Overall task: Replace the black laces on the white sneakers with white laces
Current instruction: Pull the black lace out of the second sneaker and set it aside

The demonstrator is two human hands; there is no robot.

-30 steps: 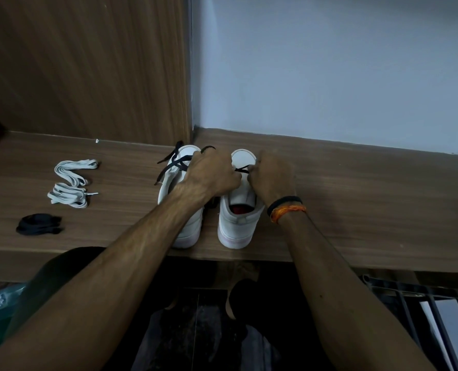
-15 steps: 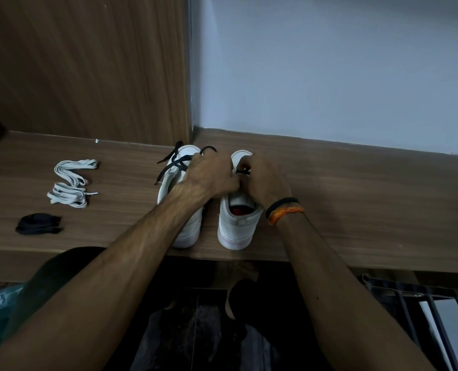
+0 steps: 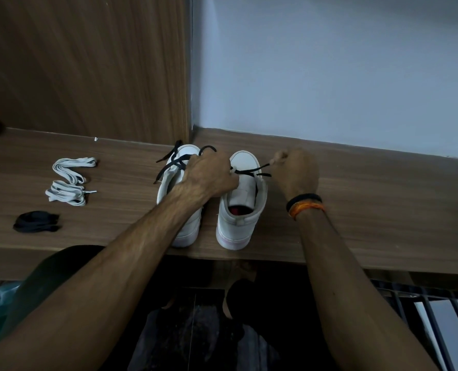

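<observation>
Two white sneakers stand side by side, toes pointing away from me, on the wooden shelf (image 3: 369, 210). The left sneaker (image 3: 181, 231) has loose black laces trailing off its front. My left hand (image 3: 209, 175) lies over the gap between the shoes and grips the right sneaker (image 3: 238, 210) at its lace area. My right hand (image 3: 294, 170) is to the right of that shoe, pinching the end of its black lace (image 3: 252, 171), which is stretched out sideways. Two bundles of white laces (image 3: 70, 180) lie on the shelf at the left.
A bundle of black lace (image 3: 36, 225) lies near the shelf's front edge at the left. A wooden panel (image 3: 88, 68) and a pale wall (image 3: 329, 70) close the back. A metal rack (image 3: 436, 317) shows below at the right.
My right hand has moved from over the right sneaker out to its right, drawing the black lace sideways. My left hand has stayed in place.
</observation>
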